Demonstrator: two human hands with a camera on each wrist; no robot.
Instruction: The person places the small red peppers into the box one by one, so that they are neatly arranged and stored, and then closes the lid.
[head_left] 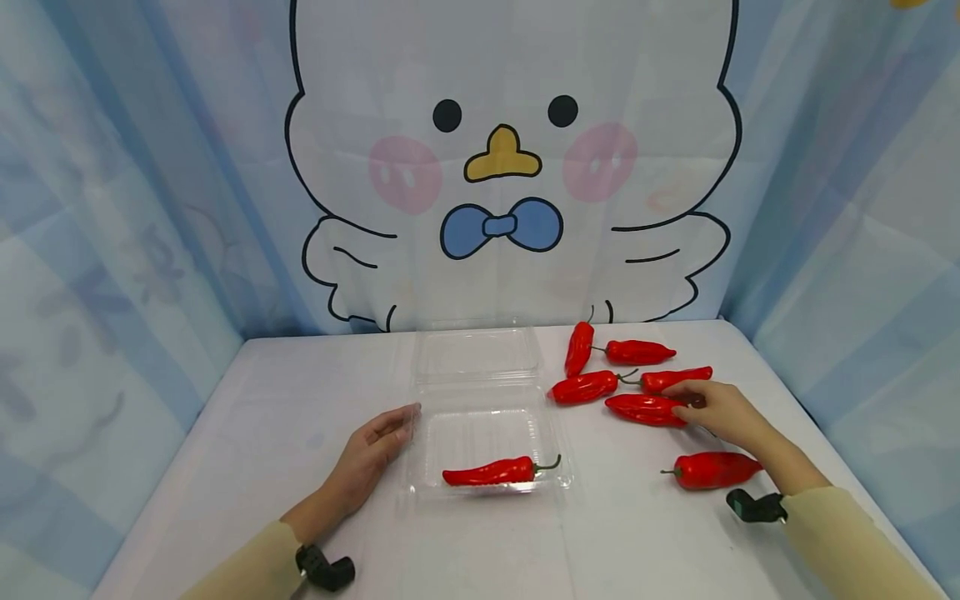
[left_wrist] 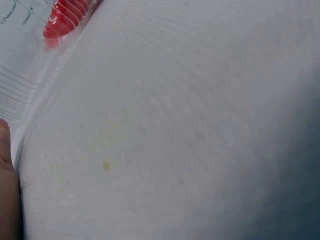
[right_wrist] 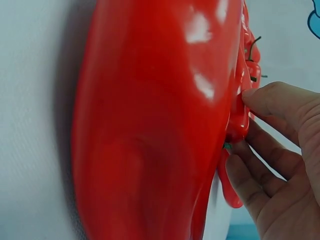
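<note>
Red chili point(right_wrist: 150, 110) and left hand point(left_wrist: 8, 195) cropped
Wrist views cut into both; the right hand point(head_left: 718, 408) hides part of a second chili point(head_left: 640, 409); the head view cuts off the worktop's point(head_left: 645, 537) near edge.

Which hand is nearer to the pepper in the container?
Left. The left hand touches the container, left of that pepper; the right hand is farther, to its right, at another pepper.

Soft light fills the head view evenly, while glare spots the right wrist view's blurred nearest pepper point(right_wrist: 150, 120).
</note>
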